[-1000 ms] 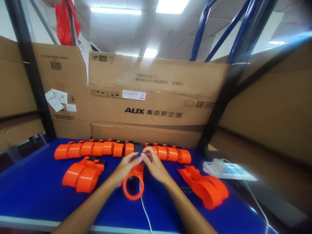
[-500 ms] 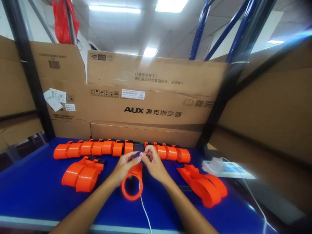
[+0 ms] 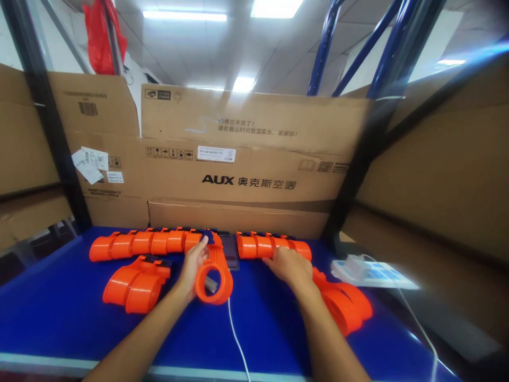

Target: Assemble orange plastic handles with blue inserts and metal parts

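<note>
My left hand (image 3: pixel 193 268) is closed around an orange plastic tape dispenser (image 3: pixel 225 284) and holds it up with its ring end toward me. A dark blue piece (image 3: pixel 208 237) sits at its top end, by my left thumb. My right hand (image 3: pixel 292 265) is over the right side of the table, back upward and fingers curled down. Its fingertips are mostly hidden, so anything in them cannot be made out. It is in front of the right-hand row of orange dispensers (image 3: pixel 248 246) and beside a loose orange pair (image 3: pixel 345 307).
More orange dispensers (image 3: pixel 142 243) line the back left, with another pair (image 3: pixel 139 289) before them. A dark flat device (image 3: pixel 229 252) lies between the rows. A white cable (image 3: pixel 237 339) runs to the front edge. A power strip (image 3: pixel 376 274) sits right; cardboard (image 3: pixel 246 207) walls the back.
Both hands were together at the dispenser's top end. My right hand has moved away to the right, while my left hand now grips the dispenser alone and has tilted it up.
</note>
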Demonstrator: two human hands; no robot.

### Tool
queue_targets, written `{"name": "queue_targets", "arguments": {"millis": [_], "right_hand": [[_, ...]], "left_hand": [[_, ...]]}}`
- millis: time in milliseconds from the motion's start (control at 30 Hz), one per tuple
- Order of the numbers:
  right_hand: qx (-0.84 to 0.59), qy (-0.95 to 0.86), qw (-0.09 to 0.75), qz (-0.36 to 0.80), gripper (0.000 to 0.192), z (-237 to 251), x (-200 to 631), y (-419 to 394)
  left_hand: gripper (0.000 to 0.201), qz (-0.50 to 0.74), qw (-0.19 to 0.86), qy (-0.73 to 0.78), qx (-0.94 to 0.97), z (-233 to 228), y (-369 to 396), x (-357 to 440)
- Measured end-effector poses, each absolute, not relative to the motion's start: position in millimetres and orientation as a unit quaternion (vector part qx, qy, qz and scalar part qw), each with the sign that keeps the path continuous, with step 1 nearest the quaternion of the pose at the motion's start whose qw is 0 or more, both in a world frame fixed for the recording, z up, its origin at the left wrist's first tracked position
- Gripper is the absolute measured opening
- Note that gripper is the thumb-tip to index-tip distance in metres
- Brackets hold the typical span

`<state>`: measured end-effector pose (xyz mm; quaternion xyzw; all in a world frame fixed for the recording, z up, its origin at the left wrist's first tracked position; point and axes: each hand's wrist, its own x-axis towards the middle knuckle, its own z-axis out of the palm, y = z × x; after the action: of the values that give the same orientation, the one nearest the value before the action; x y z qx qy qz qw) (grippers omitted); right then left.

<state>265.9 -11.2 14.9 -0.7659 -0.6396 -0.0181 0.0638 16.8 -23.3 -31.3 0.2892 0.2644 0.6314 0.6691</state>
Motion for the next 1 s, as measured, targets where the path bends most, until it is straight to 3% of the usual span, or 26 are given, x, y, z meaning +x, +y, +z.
{"name": "queue_targets", "arguments": {"millis": [133, 433, 667, 1000], "right_hand": [[-0.753, -0.658, 0.009, -0.003, 0.047, 6.8, 265.4, -9.0], [-0.732, -0.682, -0.012, 0.008, 0.027, -2.2, 261.3, -5.4], [-0.722, -0.691, -0.015, 0.006, 0.031, -3.0, 255.4, -7.3], [-0.647, -0.761, 0.023, 0.034, 0.017, -7.2, 228.1, -23.2]], "left_hand": [[0.043, 0.629, 0.679, 0.253, 0.281, -27.1, -23.5, 14.9], [0.041, 0.63, 0.675, 0.256, 0.285, -27.2, -23.6, 17.2], [0.037, 0.628, 0.67, 0.265, 0.294, -29.1, -22.1, 16.6], [0.034, 0.628, 0.674, 0.249, 0.297, -27.6, -24.2, 16.5]]}}
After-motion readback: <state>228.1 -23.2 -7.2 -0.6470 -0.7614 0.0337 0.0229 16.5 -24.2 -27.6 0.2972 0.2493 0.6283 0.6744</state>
